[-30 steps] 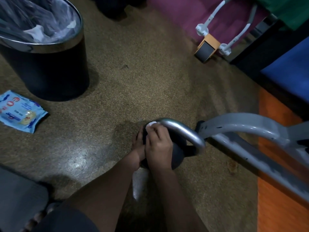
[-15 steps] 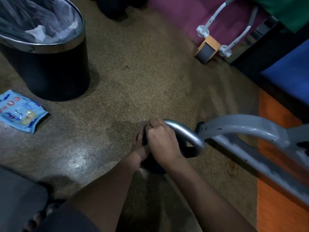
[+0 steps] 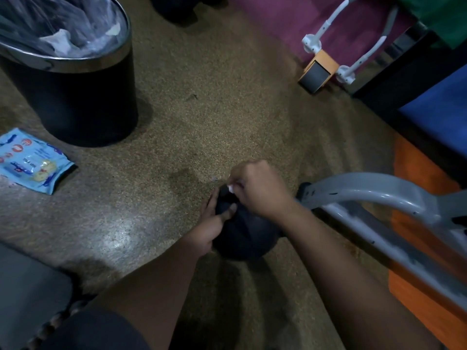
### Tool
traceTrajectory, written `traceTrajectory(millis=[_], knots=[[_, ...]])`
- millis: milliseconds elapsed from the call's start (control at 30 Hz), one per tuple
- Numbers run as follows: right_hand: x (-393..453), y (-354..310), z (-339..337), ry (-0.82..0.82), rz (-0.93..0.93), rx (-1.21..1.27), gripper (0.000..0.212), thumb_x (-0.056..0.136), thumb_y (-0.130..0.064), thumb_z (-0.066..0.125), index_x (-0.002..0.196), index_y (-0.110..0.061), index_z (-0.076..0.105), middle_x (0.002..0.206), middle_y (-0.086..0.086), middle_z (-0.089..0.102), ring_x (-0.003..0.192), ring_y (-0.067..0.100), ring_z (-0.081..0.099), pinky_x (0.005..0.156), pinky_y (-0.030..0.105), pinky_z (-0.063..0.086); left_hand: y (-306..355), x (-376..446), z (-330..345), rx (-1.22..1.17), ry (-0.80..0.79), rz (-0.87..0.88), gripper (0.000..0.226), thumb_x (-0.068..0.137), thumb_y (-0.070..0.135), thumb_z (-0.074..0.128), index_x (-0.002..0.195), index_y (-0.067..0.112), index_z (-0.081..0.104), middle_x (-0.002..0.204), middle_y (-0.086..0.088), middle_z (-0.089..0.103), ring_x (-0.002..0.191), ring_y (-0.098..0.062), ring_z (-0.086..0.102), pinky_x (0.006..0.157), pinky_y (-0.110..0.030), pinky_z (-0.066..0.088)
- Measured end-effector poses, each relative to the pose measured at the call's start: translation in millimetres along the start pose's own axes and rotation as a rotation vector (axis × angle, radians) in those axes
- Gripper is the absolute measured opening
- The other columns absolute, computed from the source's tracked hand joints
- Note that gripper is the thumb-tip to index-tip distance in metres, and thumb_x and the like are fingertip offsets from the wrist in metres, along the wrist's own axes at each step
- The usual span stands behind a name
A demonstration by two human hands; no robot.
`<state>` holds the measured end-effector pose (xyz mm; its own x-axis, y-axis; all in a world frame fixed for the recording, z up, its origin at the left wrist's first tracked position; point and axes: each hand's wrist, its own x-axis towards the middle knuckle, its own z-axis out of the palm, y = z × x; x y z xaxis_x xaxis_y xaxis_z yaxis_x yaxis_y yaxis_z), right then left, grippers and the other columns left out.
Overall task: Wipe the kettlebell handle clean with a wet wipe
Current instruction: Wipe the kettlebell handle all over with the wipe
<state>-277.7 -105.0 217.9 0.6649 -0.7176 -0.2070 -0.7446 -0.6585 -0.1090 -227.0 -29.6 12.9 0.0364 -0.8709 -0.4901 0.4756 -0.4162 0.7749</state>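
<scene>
Wiping has moved along: the right hand, earlier at the near end of the handle, now covers its top, fingers curled round the wet wipe and the handle beneath. Left hand steadies the kettlebell on the floor, fingers curved against its side. Grey frame stands just beside on the right; open floor lies to the left.

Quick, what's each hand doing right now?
Left hand: open, fingers resting on the kettlebell.
Right hand: closed, holding the wipe.
</scene>
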Motion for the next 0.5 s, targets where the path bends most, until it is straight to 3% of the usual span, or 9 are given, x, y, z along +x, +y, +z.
traceTrajectory(millis=[133,267,400,500], knots=[[5,4,-14,-0.083,0.020,0.133,0.017,0.081,-0.016,0.063,0.091,-0.024,0.075,0.090,0.000,0.074,0.088,0.020,0.067,0.078,0.032,0.054,3,-1,-4,-0.090,-0.049,-0.015,0.087,0.059,0.069,0.082,0.136,0.066,0.041,0.160,0.009,0.031,0.143,-0.023,0.038,0.115,-0.054,0.036],[1,1,-15,-0.205,-0.057,0.085,0.016,0.080,-0.017,0.067,0.090,-0.026,0.076,0.091,-0.002,0.075,0.089,0.017,0.068,0.078,0.030,0.053,7,-3,-3,-0.140,-0.058,-0.026,0.068,0.077,0.060,0.072,0.138,0.064,0.042,0.161,0.012,0.029,0.145,-0.020,0.036,0.116,-0.052,0.035],[7,13,-27,-0.185,0.017,0.242,0.015,0.077,-0.013,0.072,0.086,-0.024,0.078,0.086,-0.004,0.075,0.083,0.010,0.068,0.079,0.031,0.054,10,-5,-2,-0.149,0.028,-0.049,0.044,0.099,0.042,0.054,0.140,0.056,0.045,0.161,0.013,0.029,0.146,-0.017,0.033,0.119,-0.047,0.031],[13,7,-18,-0.189,0.003,0.227,0.015,0.080,-0.015,0.071,0.091,-0.022,0.078,0.089,-0.002,0.075,0.086,0.012,0.067,0.082,0.030,0.053,10,-3,-1,-0.139,0.049,-0.071,0.043,0.107,0.032,0.044,0.146,0.049,0.042,0.161,0.010,0.030,0.146,-0.018,0.032,0.118,-0.044,0.031]])
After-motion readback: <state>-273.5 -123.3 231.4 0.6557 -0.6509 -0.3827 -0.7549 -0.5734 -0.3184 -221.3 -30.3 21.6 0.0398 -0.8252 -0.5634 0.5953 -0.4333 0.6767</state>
